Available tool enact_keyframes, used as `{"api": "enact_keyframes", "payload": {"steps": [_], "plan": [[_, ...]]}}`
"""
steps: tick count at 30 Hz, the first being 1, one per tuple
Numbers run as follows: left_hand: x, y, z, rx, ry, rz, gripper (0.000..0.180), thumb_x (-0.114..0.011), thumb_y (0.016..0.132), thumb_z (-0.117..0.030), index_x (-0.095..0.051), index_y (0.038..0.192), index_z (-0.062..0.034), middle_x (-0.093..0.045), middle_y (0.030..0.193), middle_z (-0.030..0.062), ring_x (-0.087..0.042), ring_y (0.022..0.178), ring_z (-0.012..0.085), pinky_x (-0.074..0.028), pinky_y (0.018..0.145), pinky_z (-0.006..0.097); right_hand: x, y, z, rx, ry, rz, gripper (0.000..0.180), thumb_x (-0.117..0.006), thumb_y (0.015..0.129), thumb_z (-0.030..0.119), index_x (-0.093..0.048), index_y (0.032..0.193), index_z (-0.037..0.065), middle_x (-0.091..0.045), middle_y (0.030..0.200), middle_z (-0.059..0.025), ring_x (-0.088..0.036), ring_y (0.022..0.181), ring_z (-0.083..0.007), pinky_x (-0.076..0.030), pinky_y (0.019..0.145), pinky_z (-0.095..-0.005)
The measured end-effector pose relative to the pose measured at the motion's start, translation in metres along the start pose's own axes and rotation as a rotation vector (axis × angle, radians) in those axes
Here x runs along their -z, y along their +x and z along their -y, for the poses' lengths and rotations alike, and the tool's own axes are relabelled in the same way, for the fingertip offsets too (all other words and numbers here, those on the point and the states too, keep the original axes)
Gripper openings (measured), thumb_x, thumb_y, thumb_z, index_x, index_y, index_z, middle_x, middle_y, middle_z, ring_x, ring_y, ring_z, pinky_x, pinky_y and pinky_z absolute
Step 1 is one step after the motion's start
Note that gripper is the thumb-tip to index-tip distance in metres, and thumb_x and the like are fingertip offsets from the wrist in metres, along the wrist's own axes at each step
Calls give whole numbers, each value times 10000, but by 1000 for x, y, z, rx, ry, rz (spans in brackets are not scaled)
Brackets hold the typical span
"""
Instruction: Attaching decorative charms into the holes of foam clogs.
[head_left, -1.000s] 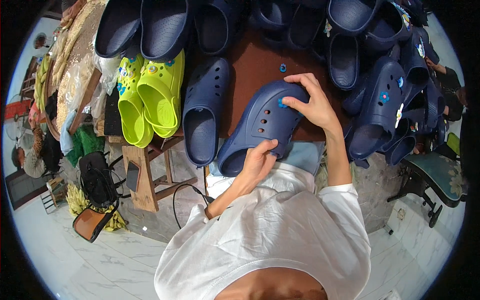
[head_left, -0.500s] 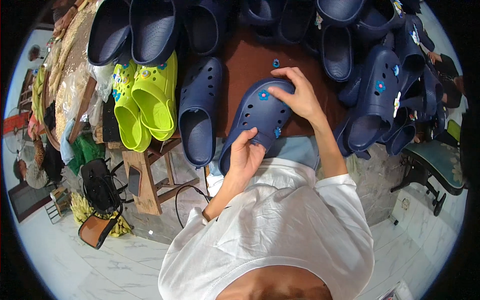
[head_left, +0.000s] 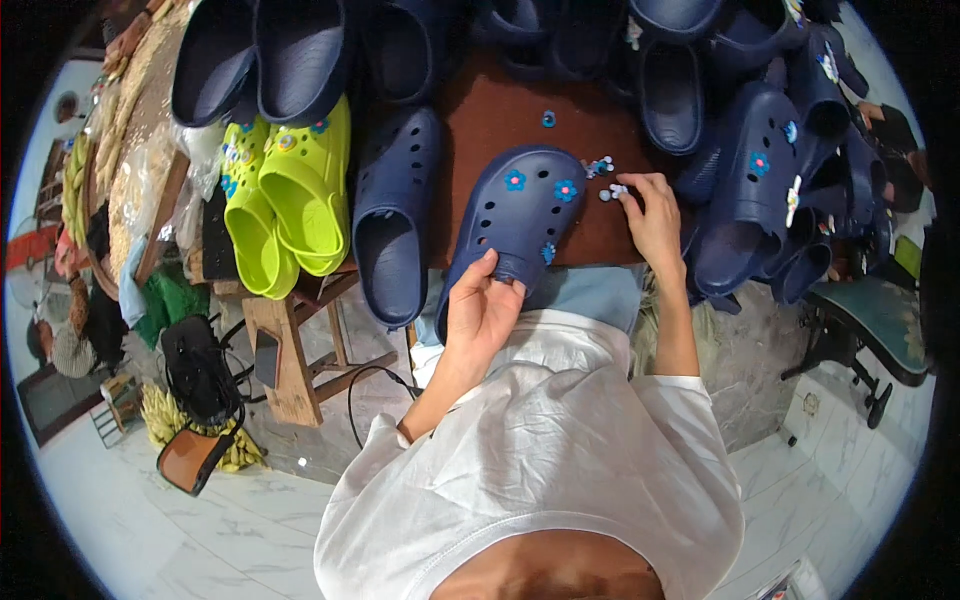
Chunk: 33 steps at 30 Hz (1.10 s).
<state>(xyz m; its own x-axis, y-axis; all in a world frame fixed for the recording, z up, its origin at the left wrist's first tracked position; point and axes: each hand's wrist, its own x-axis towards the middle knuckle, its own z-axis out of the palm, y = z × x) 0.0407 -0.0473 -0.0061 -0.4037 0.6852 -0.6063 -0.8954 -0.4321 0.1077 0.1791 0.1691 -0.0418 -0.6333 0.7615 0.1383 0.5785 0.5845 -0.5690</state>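
Observation:
My left hand [head_left: 482, 305] is closed around the heel end of a navy foam clog [head_left: 510, 225], tilted with its toe away from me. Blue flower charms [head_left: 515, 181] with pink centres sit on the clog's toe, and another blue charm [head_left: 548, 253] is fixed on its right side. Just right of the toe, my right hand [head_left: 656, 225] has its thumb and forefinger pinched on a small pale shoe charm [head_left: 617, 191] at the brown tabletop [head_left: 500, 105]. Beside it lie more small charms [head_left: 600, 166]. A single blue charm [head_left: 549, 118] rests beyond the toe.
An undecorated navy clog [head_left: 392, 220] and a lime green pair [head_left: 300, 200] stand to the left. Several decorated navy clogs [head_left: 745, 190] crowd the right side, with more along the far edge. A wooden stool [head_left: 285, 370] and a phone [head_left: 267, 359] are at lower left.
My right hand has left the clog's toe and moved right to the loose charms. A second flower on the toe and the charms beside it now show. My left hand keeps its hold.

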Motion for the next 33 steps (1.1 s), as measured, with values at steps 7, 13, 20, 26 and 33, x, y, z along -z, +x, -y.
{"api": "enact_keyframes", "payload": {"steps": [7,13,20,26,33], "plan": [[0,-3,1,78,-120,112,377,-464,916,-82,-415,1278,11,-468,1348,161,-450,1255,303,-339,1082,478,7,-2,7,-46,44,21,124,-612,845,74,-594,965,48,-618,881,-95,-594,812,-265,-469,740,-350],[3,-8,11,36,111,136,329,-508,953,-131,-455,1240,20,-515,1281,138,-497,1196,268,-390,1042,452,40,-5,72,-102,467,59,177,-623,850,31,-599,1024,15,-659,908,-44,-589,781,-92,-472,730,-242],[-2,-14,27,112,156,147,223,-508,959,-128,-555,1121,18,-577,1161,88,-529,1129,167,-409,1025,366,27,-12,123,195,448,366,118,-669,793,88,-640,891,28,-619,819,-83,-610,741,-230,-475,672,-328],[3,-14,28,109,153,159,216,-548,942,-183,-559,1088,-25,-566,1161,59,-523,1131,167,-403,1033,375,20,-16,124,298,355,309,96,-650,798,87,-639,875,32,-589,827,-87,-593,782,-274,-468,696,-370],[-3,-4,27,86,208,32,232,-578,935,-245,-546,1098,-84,-587,1097,34,-571,1012,149,-486,905,350,19,-21,127,368,319,261,192,-656,760,6,-660,952,8,-606,858,-97,-613,784,-264,-487,676,-339]]}}
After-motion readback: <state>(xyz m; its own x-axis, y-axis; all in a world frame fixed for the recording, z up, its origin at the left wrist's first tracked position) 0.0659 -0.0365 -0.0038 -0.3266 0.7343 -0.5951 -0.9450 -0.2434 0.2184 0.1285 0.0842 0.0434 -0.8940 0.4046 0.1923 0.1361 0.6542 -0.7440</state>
